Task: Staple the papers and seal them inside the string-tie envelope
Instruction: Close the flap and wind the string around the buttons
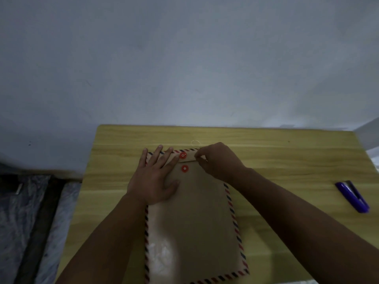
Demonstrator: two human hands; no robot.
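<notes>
A purple plastic stapler [352,196] lies well apart to my right, near the edge of the yellow wood-grain surface [287,160]; nothing stands between it and my arms. The surface is pushed against a plain pale grey wall [184,58], and off its left side, lower down, lie crumpled grey plastic sheets [24,212].

The brown kraft envelope with a red-and-blue striped border [194,222] lies flat in the middle of the surface, its flap [189,155] folded down at the far end. One red round button [183,155] sits on the flap, a second red button [184,168] just below it on the body.

My left hand [155,177] lies flat with straight, spread fingers pressing the upper left of the envelope and flap. My right hand [217,160] has its fingers curled at the flap's right part, pinching the thin pale string [195,142], which loops just beyond the envelope's far edge.
</notes>
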